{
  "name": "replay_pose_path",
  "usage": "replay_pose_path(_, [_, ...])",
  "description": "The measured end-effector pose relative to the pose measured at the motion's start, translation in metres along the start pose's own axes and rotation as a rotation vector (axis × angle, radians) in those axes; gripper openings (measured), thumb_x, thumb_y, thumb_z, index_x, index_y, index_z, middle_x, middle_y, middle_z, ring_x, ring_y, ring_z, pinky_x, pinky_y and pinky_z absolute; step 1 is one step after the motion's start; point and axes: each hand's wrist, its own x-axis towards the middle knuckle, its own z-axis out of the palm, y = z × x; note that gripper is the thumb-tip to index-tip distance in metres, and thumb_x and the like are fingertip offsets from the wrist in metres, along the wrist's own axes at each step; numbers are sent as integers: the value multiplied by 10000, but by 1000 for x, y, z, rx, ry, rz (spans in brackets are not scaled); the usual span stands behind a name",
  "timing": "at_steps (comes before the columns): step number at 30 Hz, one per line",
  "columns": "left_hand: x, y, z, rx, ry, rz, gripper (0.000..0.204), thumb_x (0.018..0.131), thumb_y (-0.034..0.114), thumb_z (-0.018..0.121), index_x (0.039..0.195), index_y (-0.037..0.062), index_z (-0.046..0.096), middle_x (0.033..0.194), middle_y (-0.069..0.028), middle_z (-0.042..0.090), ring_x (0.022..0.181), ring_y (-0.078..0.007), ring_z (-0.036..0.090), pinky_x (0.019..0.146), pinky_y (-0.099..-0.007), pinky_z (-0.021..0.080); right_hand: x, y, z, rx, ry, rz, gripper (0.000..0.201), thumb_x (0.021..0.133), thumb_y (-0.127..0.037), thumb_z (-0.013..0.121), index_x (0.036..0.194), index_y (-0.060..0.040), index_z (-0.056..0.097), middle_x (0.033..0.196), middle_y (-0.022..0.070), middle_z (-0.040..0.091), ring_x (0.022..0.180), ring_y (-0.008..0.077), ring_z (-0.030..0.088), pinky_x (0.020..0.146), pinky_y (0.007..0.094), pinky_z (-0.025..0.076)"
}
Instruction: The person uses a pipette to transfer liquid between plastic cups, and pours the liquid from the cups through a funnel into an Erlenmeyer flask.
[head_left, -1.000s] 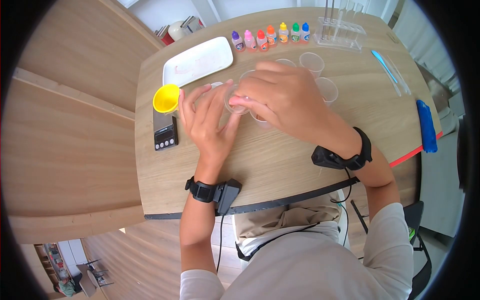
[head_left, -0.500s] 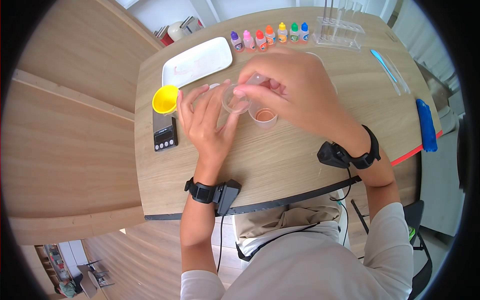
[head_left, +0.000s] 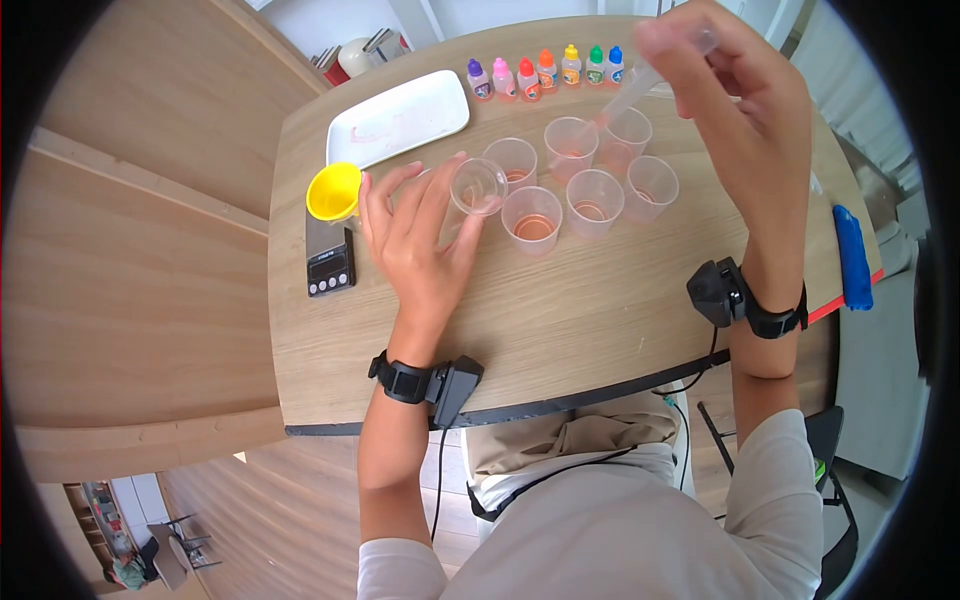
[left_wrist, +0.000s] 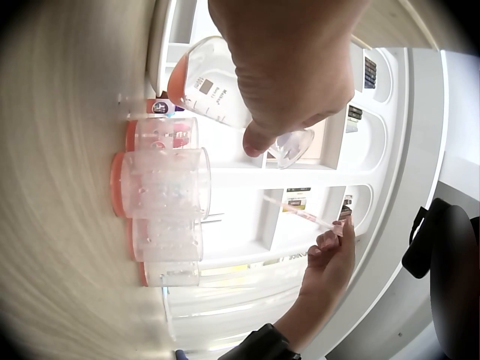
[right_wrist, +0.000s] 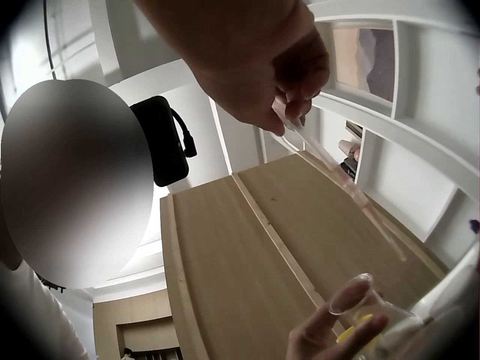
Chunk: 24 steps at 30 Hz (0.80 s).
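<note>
My left hand (head_left: 420,235) grips a clear flask, its round mouth (head_left: 479,187) facing up in the head view. Pinkish-orange liquid lies in the base of the flask (left_wrist: 214,86) in the left wrist view. Raised at the upper right, my right hand (head_left: 750,110) pinches a translucent dropper (head_left: 632,92) that slants down toward the back cups; pinkish liquid shows in the dropper (right_wrist: 349,184) in the right wrist view. Several translucent cups, among them a front one (head_left: 532,220), hold shallow reddish liquid. Whether the dropper tip is inside a cup I cannot tell.
Beside my left hand, a yellow cup (head_left: 333,192) stands by a black scale (head_left: 330,272). A white tray (head_left: 398,118) and a row of dropper bottles (head_left: 547,72) line the back. A blue item (head_left: 852,257) lies at the right edge.
My right hand has moved up and to the right with the dropper, away from the flask mouth, uncovering the cups. My left hand has hardly moved.
</note>
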Motion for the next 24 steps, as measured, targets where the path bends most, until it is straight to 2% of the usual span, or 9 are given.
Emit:
replay_pose_path(2, [0, 0, 0, -2, -4, 0, 470, 626, 127, 860, 1074, 114, 719, 1003, -12, 712, 1023, -254, 592, 1056, -465, 353, 1, 6, -2, -108, -44, 0, 160, 902, -130, 675, 804, -9, 636, 629, -19, 578, 516, 3, 466, 451, 171, 315])
replay_pose_path(4, [1, 1, 0, 6, -10, -5, 468, 627, 124, 861, 1073, 114, 719, 996, -14, 712, 1023, -256, 593, 1055, -470, 353, 4, 28, -3, -108, -226, -18, 203, 893, -204, 682, 791, -36, 632, 563, -44, 462, 511, 40, 352, 459, 246, 270])
replay_pose_path(7, [0, 0, 0, 3, -11, -3, 468, 627, 126, 862, 1072, 113, 719, 988, -16, 712, 1024, -257, 593, 1058, -472, 352, 2, 31, 6, -153, -248, -63, 270, 891, -229, 689, 743, -33, 578, 514, -24, 400, 490, 64, 318, 450, 268, 235])
replay_pose_path(11, [0, 0, 0, 5, -15, -2, 466, 627, 129, 862, 1070, 112, 719, 989, -15, 711, 1025, -257, 593, 1058, -473, 354, 0, 30, 10, -190, -249, -92, 314, 886, -246, 694, 712, -36, 536, 511, 2, 377, 478, 88, 321, 449, 272, 245])
replay_pose_path(14, [0, 0, -1, 4, -16, -3, 466, 627, 134, 863, 1070, 113, 719, 990, -15, 709, 1026, -254, 593, 1055, -475, 359, -1, 33, 12, -227, -184, -191, 318, 880, -257, 699, 708, -45, 536, 510, 16, 372, 467, 114, 321, 447, 277, 252])
replay_pose_path(16, [0, -1, 0, 3, -16, 5, 468, 628, 142, 864, 1072, 115, 719, 986, -15, 706, 1022, -249, 595, 1051, -474, 363, 0, 28, 10, -257, -232, -118, 269, 881, -293, 643, 734, -70, 612, 556, 86, 525, 518, 270, 500, 496, 376, 363])
replay_pose_path(24, [0, -1, 1, -22, -37, 16, 470, 626, 157, 868, 1071, 116, 721, 969, -16, 704, 1007, -242, 601, 1039, -469, 369, -5, 34, 18, -266, -225, -194, 232, 891, -278, 612, 769, -81, 595, 577, 92, 531, 553, 285, 521, 522, 397, 385])
